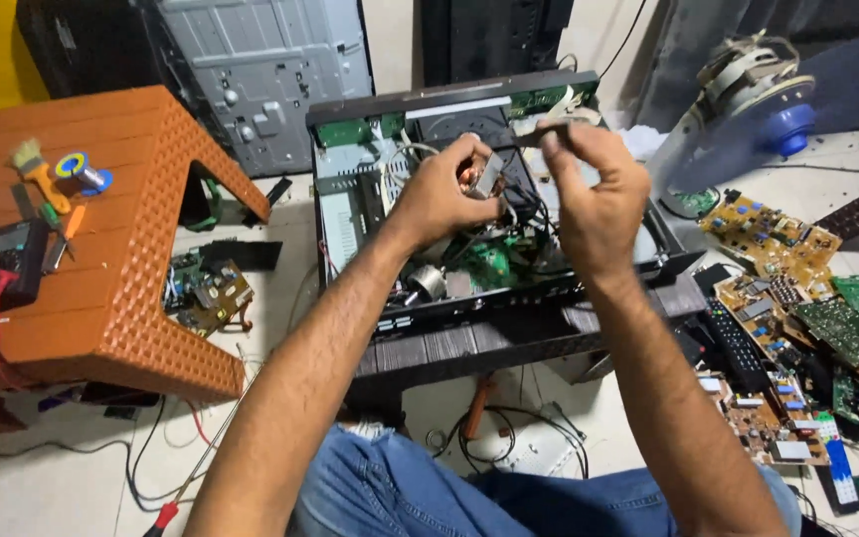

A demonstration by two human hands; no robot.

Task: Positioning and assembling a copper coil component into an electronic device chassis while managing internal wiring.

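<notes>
From the head camera I look down on 2 bare hands raised over an opened black electronics chassis [350,214]; the chassis sits lidless on a dark slatted stand [469,343], with a green circuit board [494,267], grey wires and a round silver part [428,282] exposed inside. My left hand [439,194] has its fingers curled narrowly around a small transformer [482,175] — copper winding and a metal frame show between thumb and fingertips; it is held just above the chassis interior, apart from the board. My right hand [597,194] is beside it, thumb and forefinger pinched shut on a thin flat strip [539,127] that runs leftward toward the transformer; I cannot tell whether the strip is joined to it.

To the left stands an orange plastic stool [121,288]; on it lie a black multimeter [14,268] with red lead, a small brush [37,171] and a spool of solder [80,171]. On the floor to the right lies a heap of loose circuit boards [817,308], green and tan, with a black remote control [736,348] among them; behind those sits a fan motor [753,89] with a blue hub. A red-handled screwdriver [163,517] lies near my left forearm; blue jeans [429,492] fill the bottom edge.
</notes>
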